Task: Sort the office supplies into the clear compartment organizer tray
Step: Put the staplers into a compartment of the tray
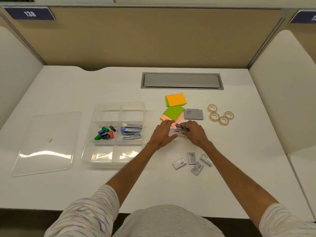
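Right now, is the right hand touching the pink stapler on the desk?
Touching. The head view shows the right hand with its fingers wrapped over the pink stapler, no gap visible.

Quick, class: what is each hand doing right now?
Left hand: open, fingers spread, holding nothing.
Right hand: closed on a pink stapler.

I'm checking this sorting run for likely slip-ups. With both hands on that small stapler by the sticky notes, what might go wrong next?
1. The stapler lies against the pink and green sticky notes; lifting it may drag or scatter them.
2. The middle-right compartment of the organizer tray already holds several staplers, so another might not lie flat.
3. The right hand covers much of the stapler, so the grip is hard to judge; it may slip.
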